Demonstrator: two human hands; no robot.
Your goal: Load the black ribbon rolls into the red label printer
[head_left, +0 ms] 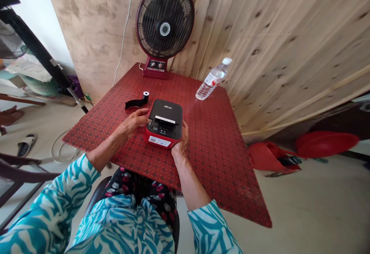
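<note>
A small red and black label printer (165,109) rests on the red patterned table (214,150), its black lid down and a white label on its front. My left hand (134,122) touches the printer's left side, fingers against the edge near the lid. Around its right side is my right hand (181,141), with its fingers partly hidden behind the body. Just behind my left hand stands a small roll (145,96) with a dark strip trailing leftward from it.
At the table's back edge stands a dark red fan (164,26). A clear water bottle (212,80) is upright at the back right. Wooden boards rise behind. Red plastic items (268,155) lie right of the table, and a chair (20,173) is at left.
</note>
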